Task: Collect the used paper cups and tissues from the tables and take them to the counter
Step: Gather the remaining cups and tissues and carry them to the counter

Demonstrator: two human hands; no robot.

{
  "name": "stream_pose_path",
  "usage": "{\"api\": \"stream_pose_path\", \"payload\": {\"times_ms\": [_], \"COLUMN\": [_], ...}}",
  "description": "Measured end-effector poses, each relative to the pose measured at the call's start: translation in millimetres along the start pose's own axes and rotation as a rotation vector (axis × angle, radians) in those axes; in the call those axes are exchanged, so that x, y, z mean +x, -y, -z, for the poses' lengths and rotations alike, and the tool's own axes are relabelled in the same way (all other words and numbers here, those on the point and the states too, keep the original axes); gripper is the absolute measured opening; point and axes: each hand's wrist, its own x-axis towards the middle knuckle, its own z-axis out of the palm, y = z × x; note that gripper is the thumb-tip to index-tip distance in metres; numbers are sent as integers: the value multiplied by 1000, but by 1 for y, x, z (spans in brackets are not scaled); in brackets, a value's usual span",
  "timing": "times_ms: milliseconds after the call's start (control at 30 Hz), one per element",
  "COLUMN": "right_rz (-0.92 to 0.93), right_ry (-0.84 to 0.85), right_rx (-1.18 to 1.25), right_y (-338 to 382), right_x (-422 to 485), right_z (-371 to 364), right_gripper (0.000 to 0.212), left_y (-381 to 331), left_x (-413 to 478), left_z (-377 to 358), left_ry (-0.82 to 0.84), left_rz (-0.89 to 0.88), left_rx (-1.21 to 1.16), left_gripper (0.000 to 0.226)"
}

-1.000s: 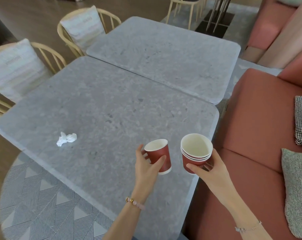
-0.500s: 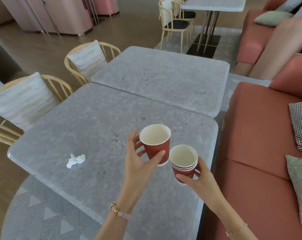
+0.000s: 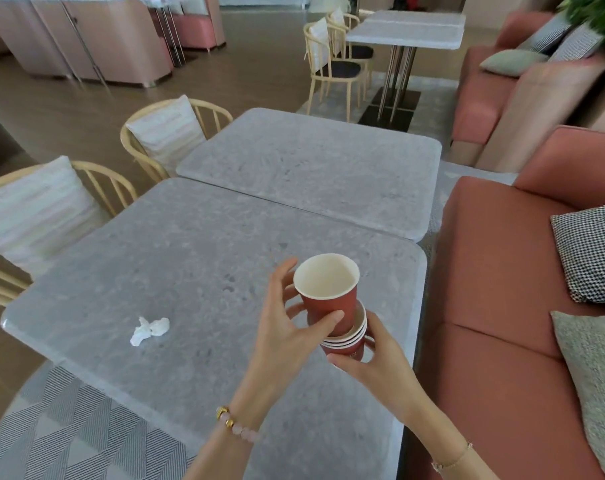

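My left hand (image 3: 287,327) grips a single red paper cup (image 3: 328,296) with a white inside, its base sitting in the mouth of a stack of red paper cups (image 3: 349,341). My right hand (image 3: 373,362) holds that stack from the right and below. Both hands hover over the near right part of the grey stone table (image 3: 176,271). A crumpled white tissue (image 3: 149,330) lies on the table to the left, near its front edge, well clear of both hands.
A second grey table (image 3: 311,168) butts against the far side. Two wooden chairs with pale cushions (image 3: 169,133) stand on the left, a terracotta sofa (image 3: 501,271) with cushions on the right. Another table with chairs (image 3: 405,32) and a pink counter (image 3: 86,46) lie beyond.
My left hand lifted the single cup off the table and brought it over the stack, lowering its base into the top cup. My view tilted up, showing more of the room.
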Motion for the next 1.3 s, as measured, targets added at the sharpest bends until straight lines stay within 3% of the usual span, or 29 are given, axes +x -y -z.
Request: {"api": "stream_pose_path", "payload": {"times_ms": [600,700,800,900,1067,1300], "right_rz": [13,16,16,26,49,72], "right_ry": [-39,-37,-37,-26,-4,72], "right_rx": [83,74,65,61,60,50], "right_y": [4,2,1,1,2,6], "right_x": [6,8,11,14,17,18], "right_z": [-5,-4,-4,-5,-8,-18], "right_gripper": [64,66,65,65,65,67], "left_y": [11,11,10,11,14,13], "left_x": [-5,-5,-6,-6,-10,-27], "left_z": [11,16,21,30,43,60], "left_ry": [161,150,108,51,-82,-159], "left_rz": [17,6,-24,-99,-289,-306], "left_rx": [149,180,220,429,850,1073], "left_gripper": [88,79,57,41,40,33]}}
